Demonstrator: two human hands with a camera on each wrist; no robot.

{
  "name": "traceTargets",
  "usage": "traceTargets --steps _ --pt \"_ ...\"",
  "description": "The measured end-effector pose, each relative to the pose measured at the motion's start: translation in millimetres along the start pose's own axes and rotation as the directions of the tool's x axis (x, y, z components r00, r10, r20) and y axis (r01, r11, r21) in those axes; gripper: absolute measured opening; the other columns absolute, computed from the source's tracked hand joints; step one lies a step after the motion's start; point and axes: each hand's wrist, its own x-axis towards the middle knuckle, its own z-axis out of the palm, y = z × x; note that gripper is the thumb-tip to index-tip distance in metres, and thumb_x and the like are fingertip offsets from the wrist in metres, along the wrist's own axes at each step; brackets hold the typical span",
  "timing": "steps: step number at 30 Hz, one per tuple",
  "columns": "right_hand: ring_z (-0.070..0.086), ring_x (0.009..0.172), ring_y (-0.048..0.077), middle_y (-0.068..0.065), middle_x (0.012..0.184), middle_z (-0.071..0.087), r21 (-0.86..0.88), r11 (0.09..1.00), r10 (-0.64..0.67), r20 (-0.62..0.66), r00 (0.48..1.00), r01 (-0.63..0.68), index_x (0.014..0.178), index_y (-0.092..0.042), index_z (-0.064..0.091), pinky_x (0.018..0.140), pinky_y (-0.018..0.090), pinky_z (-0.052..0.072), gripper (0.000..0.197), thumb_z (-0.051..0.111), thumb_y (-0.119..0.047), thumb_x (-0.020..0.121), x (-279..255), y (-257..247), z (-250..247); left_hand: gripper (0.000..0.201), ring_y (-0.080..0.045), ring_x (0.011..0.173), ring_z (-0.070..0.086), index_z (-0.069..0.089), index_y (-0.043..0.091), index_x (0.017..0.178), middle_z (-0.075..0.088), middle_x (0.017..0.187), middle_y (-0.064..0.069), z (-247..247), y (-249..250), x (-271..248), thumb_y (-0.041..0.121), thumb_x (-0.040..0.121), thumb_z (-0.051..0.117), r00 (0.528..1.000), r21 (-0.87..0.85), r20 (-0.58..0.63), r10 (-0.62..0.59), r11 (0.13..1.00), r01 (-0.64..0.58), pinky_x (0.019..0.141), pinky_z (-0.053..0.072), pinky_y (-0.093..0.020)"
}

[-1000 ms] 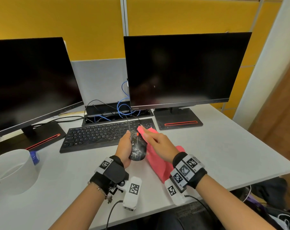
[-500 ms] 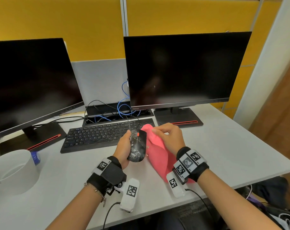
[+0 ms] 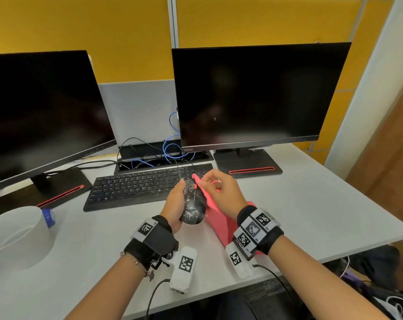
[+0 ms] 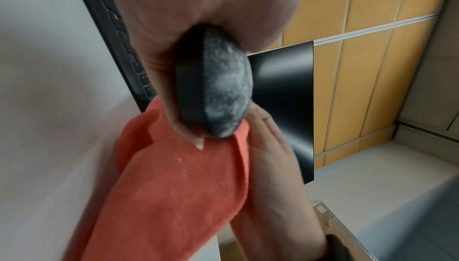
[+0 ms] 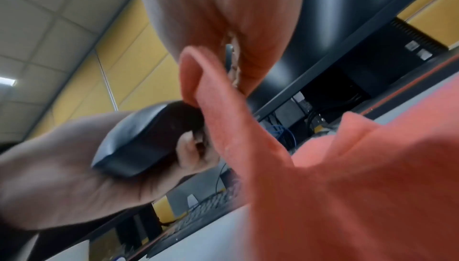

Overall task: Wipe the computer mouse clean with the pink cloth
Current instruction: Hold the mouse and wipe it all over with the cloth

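The black computer mouse, smeared with white residue, is lifted off the desk in my left hand, whose thumb and fingers curl round its sides. In the left wrist view the mouse shows its dusty top edge-on. My right hand pinches the pink cloth and holds its upper edge against the mouse's right side. The rest of the cloth hangs down to the desk under my right wrist. In the right wrist view the cloth fills the right half and touches the mouse at its front end.
A black keyboard lies just behind the hands, with two dark monitors and loose cables beyond it. A white bowl stands at the left on the white desk. The desk's front edge runs just below my wrists.
My right hand has shifted the cloth from the mouse's top to its right side, with fingers now raised and pinching the edge. The left hand has tilted the mouse slightly.
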Motion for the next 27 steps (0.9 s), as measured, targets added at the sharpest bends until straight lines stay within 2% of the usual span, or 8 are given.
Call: traceTargets --steps 4,7,9,13,15,17,22,27 --pt "0.054 0.071 0.018 0.008 0.079 0.063 -0.100 0.992 0.069 -0.073 0.995 -0.076 0.079 -0.013 0.063 0.070 0.027 0.046 0.011 0.065 -0.017 0.089 7.6 9.9 -6.8 0.050 -0.023 0.065 0.068 0.066 0.009 0.097 0.073 0.077 -0.011 -5.1 -5.4 1.2 0.041 0.104 0.028 1.000 -0.007 -0.008 -0.002 1.000 0.002 0.066 0.055 -0.036" --pt "0.060 0.086 0.013 0.003 0.088 0.066 0.014 1.000 0.026 -0.078 0.997 -0.025 0.086 -0.014 0.065 0.079 0.015 0.048 0.007 0.063 -0.017 0.092 9.0 0.5 -5.4 0.052 -0.024 0.059 0.069 0.065 0.007 0.096 0.073 0.074 -0.012 -5.2 -7.9 0.3 0.042 0.104 0.026 1.000 0.000 -0.023 -0.012 1.000 0.012 0.054 0.057 -0.034" --pt "0.057 0.086 0.008 -0.003 0.086 0.062 0.051 0.998 0.023 -0.032 0.999 -0.022 0.085 -0.014 0.063 0.078 0.010 0.043 0.009 0.060 -0.015 0.094 5.3 -2.5 1.4 0.052 -0.026 0.063 0.069 0.064 0.006 0.104 0.072 0.082 -0.014 -2.7 -6.5 0.1 0.042 0.104 0.027 1.000 -0.006 -0.020 -0.013 1.000 0.012 0.057 0.057 -0.035" --pt "0.050 0.073 0.011 0.002 0.079 0.056 -0.194 0.979 0.049 -0.052 0.997 -0.058 0.083 -0.011 0.056 0.063 0.013 0.038 0.013 0.053 -0.009 0.095 3.2 10.6 1.4 0.047 -0.028 0.078 0.068 0.064 0.010 0.107 0.072 0.095 -0.015 -0.2 0.4 -2.9 0.042 0.103 0.031 1.000 -0.020 -0.006 0.000 1.000 0.000 0.079 0.054 -0.042" --pt "0.049 0.072 0.012 0.002 0.078 0.056 -0.219 0.974 0.031 -0.129 0.991 -0.060 0.084 -0.010 0.057 0.064 0.020 0.038 0.012 0.052 -0.009 0.095 6.4 12.3 -2.4 0.046 -0.025 0.074 0.070 0.065 0.011 0.101 0.074 0.088 -0.011 -2.9 0.7 -1.5 0.041 0.103 0.031 1.000 -0.020 -0.017 -0.001 1.000 0.001 0.075 0.055 -0.040" --pt "0.049 0.071 0.007 -0.004 0.078 0.055 -0.153 0.988 0.011 -0.173 0.985 -0.038 0.087 -0.009 0.059 0.063 0.017 0.039 0.010 0.055 -0.014 0.095 7.8 7.9 -1.6 0.049 -0.024 0.071 0.070 0.066 0.010 0.101 0.074 0.086 -0.010 -2.8 0.8 -2.0 0.042 0.104 0.029 1.000 -0.012 -0.023 -0.011 1.000 0.011 0.069 0.056 -0.037" --pt "0.052 0.065 0.014 0.011 0.077 0.061 -0.255 0.967 0.031 0.024 0.999 -0.024 0.087 -0.010 0.056 0.061 0.025 0.042 0.011 0.052 -0.014 0.096 2.0 10.9 5.3 0.051 -0.028 0.079 0.069 0.065 0.008 0.112 0.072 0.099 -0.016 0.5 -0.1 -3.3 0.043 0.104 0.028 1.000 -0.028 -0.023 -0.012 1.000 0.012 0.070 0.058 -0.039" --pt "0.048 0.059 0.010 0.002 0.070 0.055 -0.211 0.977 0.000 -0.078 0.997 -0.016 0.093 -0.013 0.056 0.056 0.014 0.038 0.009 0.049 -0.007 0.096 8.3 13.0 -8.2 0.048 -0.024 0.074 0.069 0.065 0.010 0.101 0.073 0.086 -0.011 -5.6 -1.3 -1.3 0.041 0.104 0.028 0.999 -0.012 -0.034 0.011 1.000 -0.011 0.070 0.056 -0.035"
